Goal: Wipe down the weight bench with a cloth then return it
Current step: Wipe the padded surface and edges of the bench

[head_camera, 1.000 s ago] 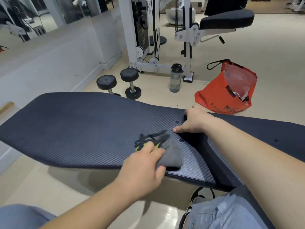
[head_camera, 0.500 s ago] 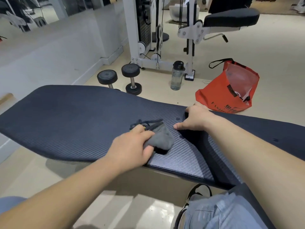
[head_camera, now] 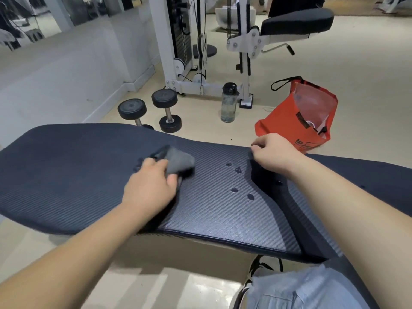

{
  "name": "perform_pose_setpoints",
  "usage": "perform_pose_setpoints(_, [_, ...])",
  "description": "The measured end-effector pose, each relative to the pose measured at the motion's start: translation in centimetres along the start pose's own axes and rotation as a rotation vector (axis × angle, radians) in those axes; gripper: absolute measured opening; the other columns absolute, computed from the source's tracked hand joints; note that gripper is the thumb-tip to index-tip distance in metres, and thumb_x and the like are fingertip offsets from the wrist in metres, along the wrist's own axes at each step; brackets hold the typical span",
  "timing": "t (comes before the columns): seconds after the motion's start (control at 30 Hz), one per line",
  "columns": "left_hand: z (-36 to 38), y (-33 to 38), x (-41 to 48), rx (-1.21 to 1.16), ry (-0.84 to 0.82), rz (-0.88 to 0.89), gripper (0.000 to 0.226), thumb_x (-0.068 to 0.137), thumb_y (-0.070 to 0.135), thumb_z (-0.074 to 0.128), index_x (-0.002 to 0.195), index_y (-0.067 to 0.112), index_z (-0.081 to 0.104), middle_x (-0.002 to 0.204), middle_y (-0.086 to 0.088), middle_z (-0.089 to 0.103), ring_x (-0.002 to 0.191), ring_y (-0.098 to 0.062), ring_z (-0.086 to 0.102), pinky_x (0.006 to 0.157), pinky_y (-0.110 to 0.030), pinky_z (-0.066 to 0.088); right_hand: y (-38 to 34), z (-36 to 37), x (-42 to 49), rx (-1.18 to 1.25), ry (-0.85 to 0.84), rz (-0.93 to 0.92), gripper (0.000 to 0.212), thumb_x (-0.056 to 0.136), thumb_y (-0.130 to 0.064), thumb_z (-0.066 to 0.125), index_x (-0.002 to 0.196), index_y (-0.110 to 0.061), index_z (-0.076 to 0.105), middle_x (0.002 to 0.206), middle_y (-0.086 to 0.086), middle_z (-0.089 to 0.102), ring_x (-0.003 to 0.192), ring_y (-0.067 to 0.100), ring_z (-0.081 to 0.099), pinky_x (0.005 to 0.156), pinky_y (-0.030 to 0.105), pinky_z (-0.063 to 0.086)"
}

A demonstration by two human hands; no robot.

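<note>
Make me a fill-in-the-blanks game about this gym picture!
The left hand holds a grey ___ on the bench.
Two black ___ sit on the floor beyond the bench.
The clear bottle has a ___ cap.
Missing words: cloth; dumbbells; black.

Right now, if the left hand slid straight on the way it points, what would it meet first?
Only bare bench pad up to its far edge, as far as I can judge. The left hand, gripping the cloth, aims just left of the water drops, so it probably misses them.
</note>
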State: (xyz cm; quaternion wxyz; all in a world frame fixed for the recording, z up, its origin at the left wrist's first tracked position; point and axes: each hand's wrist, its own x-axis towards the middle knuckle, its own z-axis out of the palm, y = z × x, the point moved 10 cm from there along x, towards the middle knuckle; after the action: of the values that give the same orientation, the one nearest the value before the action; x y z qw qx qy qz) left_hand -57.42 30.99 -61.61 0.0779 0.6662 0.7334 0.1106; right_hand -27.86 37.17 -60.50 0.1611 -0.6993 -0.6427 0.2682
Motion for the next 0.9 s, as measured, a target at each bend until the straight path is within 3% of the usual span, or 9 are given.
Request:
perform_pose_setpoints(0.07, [0.7, 1.5, 0.1, 0.013, 0.037, -0.036, 0.033, 0.099, 0.043, 0.046, 0.108, 0.014, 0.057, 0.116, -0.013, 0.049, 0.095, -0.045, 0.061, 0.074, -0.043, 0.046, 0.4, -0.2, -0.3, -0.013, -0.005, -0.011, 0.031, 0.101, -0.019, 0.048, 0.111, -0.011, 0.076, 0.114, 0.011, 0.074, 0.103, 0.027, 0.063, 0.085, 0.03, 0.045])
perform_pose_setpoints(0.13, [1.7, 4.9, -1.1, 0.058, -0.027, 0.102, 0.033, 0.1, 0.045, 0.045, 0.109, 0.014, 0.054, 0.114, -0.01, 0.045, 0.092, -0.042, 0.06, 0.071, -0.041, 0.044, 0.7, -0.1, -0.3, -0.012, -0.029, -0.011, 0.031, 0.101, -0.016, 0.048, 0.108, -0.004, 0.076, 0.11, 0.019, 0.075, 0.105, 0.035, 0.066, 0.084, 0.036, 0.05])
perform_pose_setpoints(0.23, [2.0, 7.0, 0.3, 0.061, -0.105, 0.254, 0.031, 0.099, 0.045, 0.042, 0.113, 0.021, 0.054, 0.116, -0.007, 0.047, 0.096, -0.042, 0.06, 0.081, -0.046, 0.052, 1.0, 0.3, -0.3, 0.005, -0.072, 0.002, 0.032, 0.101, -0.015, 0.047, 0.111, 0.002, 0.072, 0.116, 0.024, 0.072, 0.111, 0.039, 0.064, 0.094, 0.042, 0.052])
perform_pose_setpoints(0.33, [1.8, 6.3, 5.0, 0.074, -0.073, 0.099, 0.037, 0.101, 0.04, 0.041, 0.121, 0.013, 0.055, 0.124, -0.015, 0.048, 0.106, -0.047, 0.058, 0.089, -0.05, 0.048, 1.3, 0.4, 0.0, 0.003, -0.088, -0.007, 0.031, 0.103, -0.019, 0.047, 0.108, -0.007, 0.074, 0.109, 0.015, 0.075, 0.106, 0.032, 0.065, 0.094, 0.038, 0.051])
perform_pose_setpoints(0.43, [2.7, 8.6, 5.8, 0.043, -0.029, -0.003, 0.04, 0.101, 0.037, 0.044, 0.128, 0.008, 0.053, 0.13, -0.02, 0.044, 0.112, -0.047, 0.057, 0.089, -0.048, 0.048, 1.8, 0.3, 0.2, 0.019, -0.092, -0.024, 0.038, 0.104, -0.031, 0.046, 0.074, -0.015, 0.063, 0.074, 0.005, 0.066, 0.078, 0.026, 0.061, 0.075, 0.036, 0.048])
perform_pose_setpoints(0.57, [5.0, 16.6, 0.4, 0.02, -0.152, 0.437, 0.036, 0.096, 0.042, 0.047, 0.125, 0.022, 0.054, 0.124, -0.008, 0.045, 0.104, -0.039, 0.061, 0.084, -0.045, 0.052, 1.4, 0.0, 0.1, 0.039, -0.073, -0.067, 0.052, 0.107, -0.039, 0.042, 0.061, -0.016, 0.046, 0.059, 0.0, 0.05, 0.059, 0.019, 0.048, 0.06, 0.035, 0.036])
perform_pose_setpoints(0.67, [5.1, 16.4, 2.4, 0.093, -0.189, 0.553, 0.041, 0.093, 0.046, 0.047, 0.133, 0.035, 0.051, 0.126, -0.001, 0.048, 0.107, -0.035, 0.062, 0.087, -0.046, 0.055, 1.5, -0.4, -0.1, 0.086, -0.042, -0.066, 0.051, 0.108, -0.037, 0.041, 0.062, -0.016, 0.045, 0.059, -0.001, 0.047, 0.058, 0.016, 0.045, 0.057, 0.034, 0.033])
perform_pose_setpoints(0.8, [4.3, 12.1, 7.3, 0.056, -0.098, 0.196, 0.034, 0.096, 0.041, 0.047, 0.121, 0.02, 0.057, 0.127, -0.012, 0.049, 0.111, -0.043, 0.058, 0.09, -0.047, 0.051, 2.2, -0.7, -0.6, 0.122, -0.051, -0.055, 0.045, 0.107, -0.037, 0.044, 0.069, -0.014, 0.052, 0.063, 0.0, 0.052, 0.062, 0.019, 0.05, 0.061, 0.035, 0.039])
perform_pose_setpoints(0.9, [5.2, 14.6, 3.0, 0.042, -0.128, 0.312, 0.036, 0.094, 0.043, 0.049, 0.122, 0.023, 0.057, 0.137, -0.01, 0.044, 0.11, -0.042, 0.059, 0.089, -0.046, 0.052, 2.0, -0.6, -0.7, 0.135, -0.063, -0.064, 0.038, 0.106, -0.033, 0.047, 0.096, -0.006, 0.072, 0.078, 0.009, 0.068, 0.077, 0.027, 0.062, 0.076, 0.037, 0.05])
